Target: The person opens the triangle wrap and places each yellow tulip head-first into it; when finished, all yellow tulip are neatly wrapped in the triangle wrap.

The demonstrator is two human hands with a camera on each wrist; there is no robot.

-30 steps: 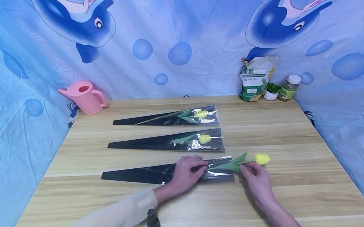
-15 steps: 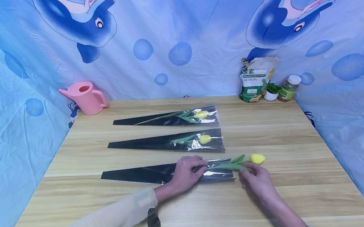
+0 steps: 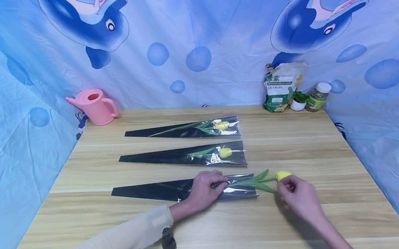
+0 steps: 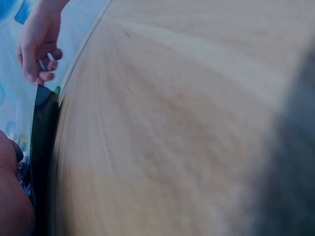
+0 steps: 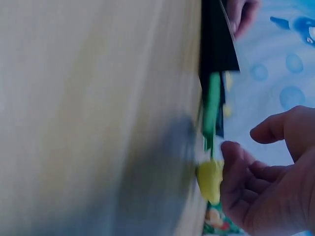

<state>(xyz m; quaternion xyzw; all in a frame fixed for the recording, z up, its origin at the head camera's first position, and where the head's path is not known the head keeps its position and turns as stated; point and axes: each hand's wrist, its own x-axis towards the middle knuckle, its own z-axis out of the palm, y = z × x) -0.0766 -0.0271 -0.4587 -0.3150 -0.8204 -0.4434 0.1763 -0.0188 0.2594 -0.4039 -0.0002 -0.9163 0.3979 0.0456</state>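
A yellow tulip (image 3: 282, 176) lies with its stem partly inside the nearest black-and-clear flower sleeve (image 3: 155, 190). Its bloom and green leaves stick out past the sleeve's wide right end. The left hand (image 3: 205, 188) pinches the sleeve's clear film near that end; in the left wrist view only part of this hand shows at the left edge. Beside the bloom is the right hand (image 3: 302, 197). In the right wrist view its thumb and forefinger stand apart, with the yellow bloom (image 5: 210, 181) next to the fingers and nothing held between them.
Farther back on the wooden table lie two more sleeves, the middle one (image 3: 161, 158) and the far one (image 3: 163, 132), each with a yellow tulip inside. A pink watering can (image 3: 98, 108) stands back left. At back right are a bag (image 3: 280, 88), a small potted plant (image 3: 298, 104) and a jar (image 3: 317, 97).
The tulip slid a little left into the sleeve, between the right hand's fingers. That hand then let go of its stem and moved right, beside the bloom. The left hand stayed on the sleeve.
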